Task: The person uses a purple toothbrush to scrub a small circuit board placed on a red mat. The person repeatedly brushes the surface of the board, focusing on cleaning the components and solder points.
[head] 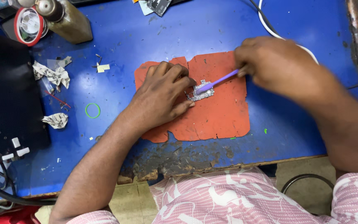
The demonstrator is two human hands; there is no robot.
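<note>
The board (200, 91), small and silvery, lies flat on the orange mat (220, 116), right at the fingertips of the left hand (162, 97). Those fingers are curled and set close together, pressing down on the board's left edge and lower corner, so it sits pinned between them and the mat. The brush (216, 82), thin and purple, slants from the upper right with its head resting on the board's top, just beside the left fingertips. The right hand (270, 62) grips the brush's far end, fingers shut tight around the handle; this hand is blurred, so which fingers do the pinching cannot be told.

The mat is cracked and ragged at its edges and lies on the blue table (295, 124), whose near edge below the left wrist is worn bare and rusty. A white cable (270, 29) curves behind the right hand. Well left of the left hand lie a green ring (92, 110) and two crumpled paper scraps (52, 74), with small debris between them. Further up left stand a brown bottle (69, 23) and a red-rimmed round lamp (29, 25). A black tray (9, 108) fills the far left. Nothing lies between the hands and the board.
</note>
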